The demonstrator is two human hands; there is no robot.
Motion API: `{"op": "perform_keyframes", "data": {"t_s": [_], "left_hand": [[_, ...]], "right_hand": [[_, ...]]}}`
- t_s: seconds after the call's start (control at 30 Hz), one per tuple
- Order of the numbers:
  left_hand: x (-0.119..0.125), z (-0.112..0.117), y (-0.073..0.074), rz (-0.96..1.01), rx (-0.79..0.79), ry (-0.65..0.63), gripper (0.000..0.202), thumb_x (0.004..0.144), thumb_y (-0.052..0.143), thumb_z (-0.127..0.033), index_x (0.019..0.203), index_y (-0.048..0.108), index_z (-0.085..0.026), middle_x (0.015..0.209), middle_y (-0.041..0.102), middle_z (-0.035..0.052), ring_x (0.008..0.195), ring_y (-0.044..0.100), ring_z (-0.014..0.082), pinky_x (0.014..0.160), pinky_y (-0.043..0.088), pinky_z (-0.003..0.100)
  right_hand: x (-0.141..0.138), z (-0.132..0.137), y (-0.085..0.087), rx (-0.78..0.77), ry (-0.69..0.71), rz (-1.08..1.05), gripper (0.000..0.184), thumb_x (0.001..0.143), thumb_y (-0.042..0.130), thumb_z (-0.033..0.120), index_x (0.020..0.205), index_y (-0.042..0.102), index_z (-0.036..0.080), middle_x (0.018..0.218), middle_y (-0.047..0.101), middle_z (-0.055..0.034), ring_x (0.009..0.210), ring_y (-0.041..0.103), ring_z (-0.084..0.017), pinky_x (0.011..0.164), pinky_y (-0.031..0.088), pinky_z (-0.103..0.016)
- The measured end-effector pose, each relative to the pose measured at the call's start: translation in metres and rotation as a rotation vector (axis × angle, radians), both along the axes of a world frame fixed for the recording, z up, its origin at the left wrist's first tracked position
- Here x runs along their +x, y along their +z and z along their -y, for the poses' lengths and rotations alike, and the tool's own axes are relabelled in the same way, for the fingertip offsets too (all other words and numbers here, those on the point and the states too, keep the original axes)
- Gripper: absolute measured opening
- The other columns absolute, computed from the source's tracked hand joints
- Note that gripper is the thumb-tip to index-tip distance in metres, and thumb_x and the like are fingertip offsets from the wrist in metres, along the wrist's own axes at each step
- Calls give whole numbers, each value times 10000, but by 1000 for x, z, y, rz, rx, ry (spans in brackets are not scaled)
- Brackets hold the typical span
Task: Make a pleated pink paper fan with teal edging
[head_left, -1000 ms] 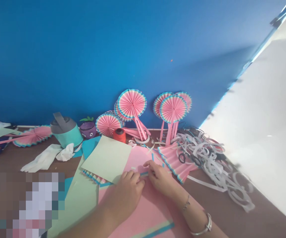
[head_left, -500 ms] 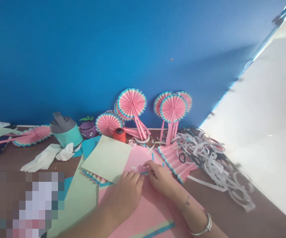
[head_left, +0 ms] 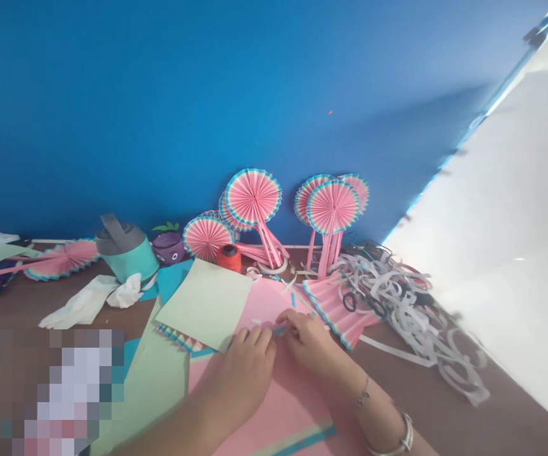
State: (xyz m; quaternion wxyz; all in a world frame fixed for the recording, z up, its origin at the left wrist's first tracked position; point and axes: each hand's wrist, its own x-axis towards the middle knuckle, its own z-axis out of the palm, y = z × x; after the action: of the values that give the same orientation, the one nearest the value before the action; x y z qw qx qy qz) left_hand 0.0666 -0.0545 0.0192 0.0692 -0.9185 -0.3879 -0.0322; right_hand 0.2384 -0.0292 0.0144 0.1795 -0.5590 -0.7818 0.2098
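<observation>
Looks like a paper-craft corner, at home or in a small workshop; cannot tell which. Marked as such by pleated pink fans [head_left: 254, 196] before a blue wall [head_left: 160, 114], sheets of pink and pale-green paper [head_left: 210, 304] across a brown table [head_left: 421, 399], a heap of white strips [head_left: 400, 316], scissors [head_left: 355, 306] and a red spool [head_left: 229, 259].

A blue wall [head_left: 160, 114] backs a brown table [head_left: 414, 392], with perhaps a white panel [head_left: 516, 253] rightward.

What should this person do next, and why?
Perhaps press a narrow fold at the teal strip: the left grip and right grip are beside it, over pink paper whose near part looks flat, while the pleated piece farther right has similar teal edging.
</observation>
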Motion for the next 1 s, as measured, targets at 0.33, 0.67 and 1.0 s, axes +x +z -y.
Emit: {"op": "perform_keyframes", "data": {"t_s": [0.33,0.67,1.0], "left_hand": [[1,1,0,11,22,-4,187,820,462,-107,934,605,-144,887,593,80,867,524,240,686,370,369],[1,2,-1,4,43,-2,225,810,461,-99,993,582,-146,867,558,69,808,514,230,661,357,372],[3,2,-1,-17,33,3,228,800,449,-75,949,603,-153,870,574,71,817,518,230,671,368,369]], "right_hand": [[16,-7,-9,58,-41,-44,281,720,409,52,881,586,200,679,628,15,653,578,-147,661,368,-244],[18,-7,-6,20,-72,83,270,735,442,68,902,603,205,747,668,-3,720,597,-164,663,333,-245],[15,-6,-6,16,-100,126,307,709,435,54,915,604,207,773,679,-13,749,596,-175,669,321,-249]]}}
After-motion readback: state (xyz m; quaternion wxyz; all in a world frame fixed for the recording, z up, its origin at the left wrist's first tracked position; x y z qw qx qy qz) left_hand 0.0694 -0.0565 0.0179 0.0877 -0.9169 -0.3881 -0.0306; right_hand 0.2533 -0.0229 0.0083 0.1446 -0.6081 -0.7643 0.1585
